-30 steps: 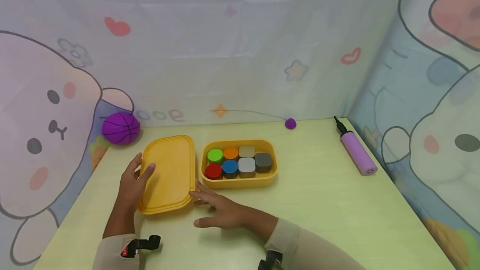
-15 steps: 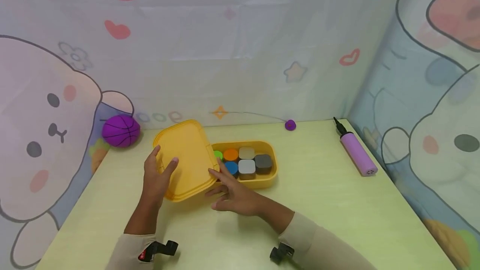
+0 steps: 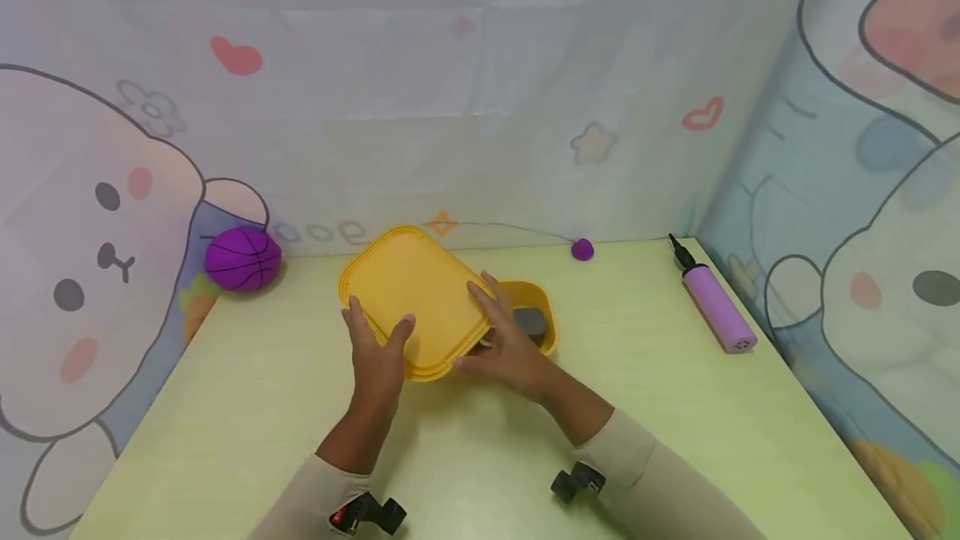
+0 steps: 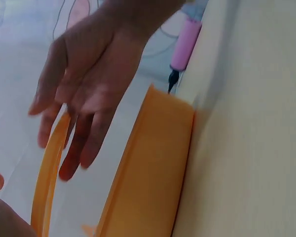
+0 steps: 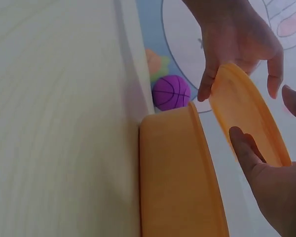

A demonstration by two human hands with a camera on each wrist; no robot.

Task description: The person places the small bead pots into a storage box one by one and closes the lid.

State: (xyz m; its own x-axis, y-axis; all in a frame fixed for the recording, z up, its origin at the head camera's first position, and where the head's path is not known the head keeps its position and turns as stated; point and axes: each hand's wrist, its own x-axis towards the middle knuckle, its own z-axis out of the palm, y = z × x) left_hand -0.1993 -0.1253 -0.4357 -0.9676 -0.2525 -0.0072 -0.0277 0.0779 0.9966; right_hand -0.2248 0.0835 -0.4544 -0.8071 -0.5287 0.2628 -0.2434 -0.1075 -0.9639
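Both hands have hold of the yellow lid, which hangs tilted above the yellow box without sitting on it; in the right wrist view a clear gap shows between the lid's rim and the box's wall. The left hand grips the lid's near left edge, thumb on top and fingers along the rim. The right hand grasps the right edge, fingers spread over the top and thumb low at the near rim.

The lid covers most of the box from above, so only the right end of the box shows, with a dark grey block inside it. A sliver of something paler sits just under the lid's edge beside that block, though I cannot make out what it is from here.

The box stands on the pale green table, near its middle. A purple ball rests at the back left corner against the curtain. A pink pump with a black nozzle lies well apart to the right, near the table's edge. A small purple knob sits at the back edge, between the box and the pump.
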